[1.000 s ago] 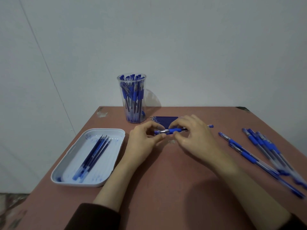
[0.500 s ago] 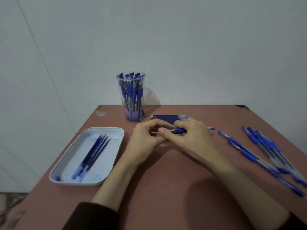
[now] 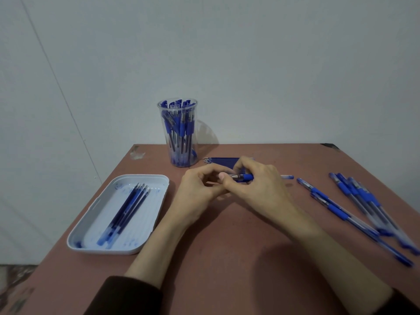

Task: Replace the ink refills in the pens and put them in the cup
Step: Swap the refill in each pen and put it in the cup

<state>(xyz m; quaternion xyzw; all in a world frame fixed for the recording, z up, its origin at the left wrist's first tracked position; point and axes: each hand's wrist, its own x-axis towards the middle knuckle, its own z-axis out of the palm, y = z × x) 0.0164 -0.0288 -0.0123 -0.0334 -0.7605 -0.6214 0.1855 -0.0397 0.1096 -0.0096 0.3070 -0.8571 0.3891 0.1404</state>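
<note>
Our right hand (image 3: pixel 256 186) grips a pen (image 3: pixel 246 177); our left hand (image 3: pixel 200 188) curls at its tip, hold unclear. The cup (image 3: pixel 163 135) holds pens (image 3: pixel 183 126), the tray (image 3: pixel 145 177) refills (image 3: pixel 127 210)

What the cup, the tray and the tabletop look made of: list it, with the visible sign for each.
Cup: clear plastic, likely, glossy; the pens inside show through its wall.
Tray: opaque white plastic, it seems, smooth, with a moulded rounded rim and blue ink smears.
Tabletop: matt reddish-brown, perhaps laminate or painted board; worn patches at both far corners.
</note>
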